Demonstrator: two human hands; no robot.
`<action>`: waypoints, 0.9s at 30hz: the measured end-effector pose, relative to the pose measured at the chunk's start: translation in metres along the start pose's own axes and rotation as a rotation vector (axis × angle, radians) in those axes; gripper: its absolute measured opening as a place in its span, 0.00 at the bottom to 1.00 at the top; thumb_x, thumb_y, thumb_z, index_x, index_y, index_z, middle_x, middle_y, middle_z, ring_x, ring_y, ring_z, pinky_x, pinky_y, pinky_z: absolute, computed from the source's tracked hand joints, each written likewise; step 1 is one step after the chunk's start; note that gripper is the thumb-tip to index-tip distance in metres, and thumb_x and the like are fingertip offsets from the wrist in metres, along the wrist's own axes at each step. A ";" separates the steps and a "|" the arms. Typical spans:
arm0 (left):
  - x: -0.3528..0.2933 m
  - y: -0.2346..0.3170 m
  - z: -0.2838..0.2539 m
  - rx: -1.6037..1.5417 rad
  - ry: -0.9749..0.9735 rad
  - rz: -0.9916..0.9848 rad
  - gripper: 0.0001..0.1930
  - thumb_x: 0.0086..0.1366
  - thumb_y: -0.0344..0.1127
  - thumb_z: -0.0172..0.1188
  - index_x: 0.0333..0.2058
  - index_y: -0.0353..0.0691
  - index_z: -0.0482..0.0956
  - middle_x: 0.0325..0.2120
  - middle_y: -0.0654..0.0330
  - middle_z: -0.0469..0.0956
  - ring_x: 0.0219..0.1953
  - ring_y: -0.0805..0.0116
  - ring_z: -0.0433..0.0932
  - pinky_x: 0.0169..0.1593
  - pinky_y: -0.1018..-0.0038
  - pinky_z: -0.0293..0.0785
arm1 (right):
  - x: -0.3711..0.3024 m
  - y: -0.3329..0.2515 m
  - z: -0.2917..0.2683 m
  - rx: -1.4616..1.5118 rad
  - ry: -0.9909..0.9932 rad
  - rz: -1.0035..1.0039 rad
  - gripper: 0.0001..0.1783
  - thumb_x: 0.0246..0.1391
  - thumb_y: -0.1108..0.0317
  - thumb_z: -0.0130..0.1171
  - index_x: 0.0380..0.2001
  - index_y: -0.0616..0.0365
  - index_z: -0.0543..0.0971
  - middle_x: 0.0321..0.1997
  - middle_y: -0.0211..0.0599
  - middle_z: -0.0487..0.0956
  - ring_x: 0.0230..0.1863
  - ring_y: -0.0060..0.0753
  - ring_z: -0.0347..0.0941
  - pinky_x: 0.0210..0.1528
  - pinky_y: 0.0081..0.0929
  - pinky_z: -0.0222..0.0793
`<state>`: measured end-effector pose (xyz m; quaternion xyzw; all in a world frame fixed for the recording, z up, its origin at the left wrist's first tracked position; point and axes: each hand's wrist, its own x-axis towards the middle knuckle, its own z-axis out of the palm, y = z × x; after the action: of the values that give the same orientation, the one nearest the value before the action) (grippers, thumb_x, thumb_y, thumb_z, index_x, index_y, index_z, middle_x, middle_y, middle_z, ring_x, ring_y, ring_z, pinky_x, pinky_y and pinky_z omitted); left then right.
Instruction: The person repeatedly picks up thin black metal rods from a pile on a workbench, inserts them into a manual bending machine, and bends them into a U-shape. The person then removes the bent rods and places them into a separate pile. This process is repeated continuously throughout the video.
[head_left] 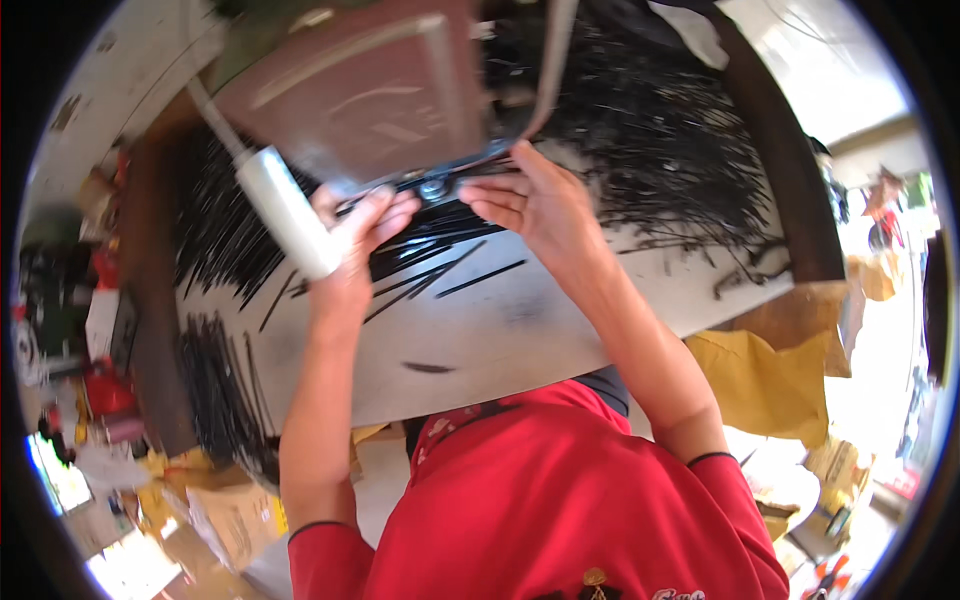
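My left hand [362, 230] is at the lower edge of a brownish machine housing [370, 100], thumb and fingers pressed together. Whatever it pinches is too small and blurred to name. My right hand [540, 200] is level with it on the other side, fingers curled in and the upper fingertip against the end of the machine's lower edge. What this hand holds, if anything, cannot be made out. Between the two hands sits a small round metal fitting [433, 189]. A white cylindrical handle [288, 212] on a rod slants down beside my left wrist.
Thin black rods or strips [225, 225] lie heaped at the left of the metal tabletop [540, 330]; a larger tangled black pile [660, 140] fills the right. A few loose black strips [480, 279] lie in front. Dark raised boards [785, 140] border the table. Yellow-brown paper [765, 385] hangs at right.
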<state>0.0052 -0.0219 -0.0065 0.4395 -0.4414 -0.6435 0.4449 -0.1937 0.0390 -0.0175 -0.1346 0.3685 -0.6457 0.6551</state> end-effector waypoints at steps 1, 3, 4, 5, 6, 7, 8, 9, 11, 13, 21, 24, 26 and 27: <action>0.003 -0.002 -0.006 0.003 0.021 -0.011 0.14 0.58 0.25 0.60 0.41 0.27 0.67 0.33 0.43 0.79 0.33 0.59 0.82 0.37 0.75 0.81 | 0.009 0.004 -0.006 0.018 -0.029 -0.061 0.14 0.62 0.64 0.48 0.39 0.66 0.72 0.39 0.53 0.78 0.40 0.42 0.79 0.43 0.31 0.78; 0.002 -0.005 -0.006 0.010 0.058 -0.002 0.16 0.59 0.24 0.59 0.44 0.28 0.66 0.34 0.44 0.79 0.35 0.60 0.82 0.38 0.75 0.80 | 0.012 0.004 0.002 -0.023 0.014 -0.096 0.11 0.61 0.66 0.49 0.38 0.64 0.71 0.37 0.49 0.79 0.35 0.42 0.81 0.35 0.28 0.80; 0.000 -0.004 -0.002 0.018 0.080 0.019 0.17 0.59 0.24 0.59 0.46 0.30 0.66 0.35 0.45 0.78 0.36 0.60 0.82 0.38 0.76 0.80 | 0.013 0.006 -0.001 0.041 -0.021 -0.116 0.12 0.59 0.64 0.52 0.38 0.64 0.71 0.37 0.45 0.79 0.32 0.40 0.81 0.33 0.27 0.80; 0.000 -0.005 -0.004 0.039 0.085 0.012 0.17 0.59 0.24 0.58 0.47 0.31 0.66 0.36 0.47 0.78 0.37 0.59 0.82 0.38 0.76 0.80 | 0.013 0.006 0.001 0.058 0.001 -0.094 0.11 0.59 0.65 0.53 0.36 0.62 0.70 0.35 0.44 0.78 0.31 0.41 0.81 0.32 0.28 0.80; 0.002 -0.004 -0.006 0.065 0.093 0.008 0.18 0.59 0.24 0.58 0.48 0.32 0.66 0.38 0.49 0.78 0.38 0.59 0.81 0.39 0.76 0.79 | 0.014 0.007 0.000 0.095 -0.002 -0.078 0.10 0.59 0.65 0.53 0.36 0.61 0.70 0.34 0.43 0.77 0.30 0.41 0.81 0.31 0.29 0.80; 0.002 -0.007 -0.002 0.021 0.108 0.006 0.18 0.59 0.24 0.58 0.48 0.33 0.66 0.39 0.51 0.78 0.40 0.59 0.81 0.40 0.76 0.79 | 0.012 0.005 -0.001 0.075 0.004 -0.090 0.10 0.60 0.65 0.52 0.37 0.62 0.70 0.35 0.44 0.78 0.32 0.41 0.81 0.33 0.28 0.80; 0.002 -0.008 -0.003 -0.017 0.139 0.008 0.19 0.60 0.25 0.58 0.49 0.34 0.66 0.40 0.52 0.77 0.41 0.59 0.81 0.40 0.76 0.79 | 0.010 0.006 0.000 0.061 -0.001 -0.090 0.11 0.61 0.64 0.50 0.38 0.62 0.70 0.36 0.45 0.79 0.33 0.41 0.81 0.34 0.27 0.80; 0.003 -0.014 -0.003 -0.069 0.190 -0.016 0.18 0.60 0.25 0.58 0.49 0.36 0.67 0.41 0.55 0.77 0.44 0.59 0.79 0.44 0.75 0.78 | 0.006 0.005 0.001 0.043 0.012 -0.090 0.11 0.60 0.64 0.51 0.37 0.62 0.71 0.36 0.45 0.79 0.33 0.40 0.81 0.34 0.27 0.79; 0.004 -0.020 0.000 -0.217 0.210 -0.043 0.13 0.63 0.27 0.55 0.46 0.34 0.70 0.39 0.53 0.77 0.45 0.61 0.79 0.46 0.74 0.78 | -0.001 0.004 0.003 0.006 0.030 -0.078 0.11 0.60 0.63 0.52 0.36 0.61 0.73 0.35 0.44 0.80 0.33 0.38 0.81 0.34 0.26 0.78; 0.007 -0.024 -0.004 -0.302 0.214 -0.079 0.10 0.65 0.30 0.53 0.44 0.34 0.71 0.38 0.54 0.78 0.46 0.63 0.78 0.47 0.74 0.78 | -0.016 -0.005 -0.003 -0.835 0.098 -0.380 0.10 0.58 0.64 0.54 0.35 0.60 0.76 0.34 0.42 0.80 0.32 0.37 0.80 0.33 0.26 0.76; -0.006 -0.012 -0.017 -0.360 0.220 -0.053 0.11 0.67 0.40 0.53 0.41 0.38 0.73 0.28 0.63 0.74 0.28 0.77 0.72 0.33 0.82 0.69 | -0.072 -0.079 -0.067 -1.961 0.686 -0.656 0.06 0.49 0.69 0.57 0.32 0.53 0.78 0.31 0.38 0.75 0.32 0.42 0.77 0.29 0.39 0.70; -0.012 -0.013 -0.005 -0.327 0.192 -0.067 0.12 0.66 0.42 0.56 0.40 0.41 0.74 0.23 0.69 0.68 0.22 0.82 0.65 0.27 0.85 0.63 | -0.071 -0.086 -0.078 -2.097 0.697 -0.569 0.06 0.48 0.72 0.55 0.32 0.53 0.78 0.30 0.37 0.74 0.33 0.41 0.77 0.31 0.38 0.70; -0.018 -0.014 0.001 -0.305 0.154 -0.066 0.11 0.66 0.42 0.56 0.40 0.41 0.74 0.22 0.70 0.67 0.22 0.83 0.65 0.26 0.86 0.62 | -0.070 -0.085 -0.078 -2.089 0.709 -0.630 0.06 0.47 0.73 0.54 0.30 0.52 0.77 0.32 0.37 0.73 0.34 0.40 0.76 0.31 0.39 0.71; -0.024 -0.010 0.011 -0.298 0.192 -0.081 0.11 0.66 0.42 0.56 0.40 0.42 0.74 0.22 0.70 0.66 0.22 0.83 0.64 0.26 0.87 0.62 | -0.069 -0.084 -0.078 -2.090 0.709 -0.683 0.06 0.47 0.73 0.54 0.30 0.52 0.77 0.32 0.37 0.72 0.34 0.40 0.76 0.31 0.39 0.71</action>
<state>-0.0018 0.0052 -0.0095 0.4456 -0.2786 -0.6743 0.5188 -0.2999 0.1169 0.0045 -0.5150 0.8306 -0.1709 -0.1249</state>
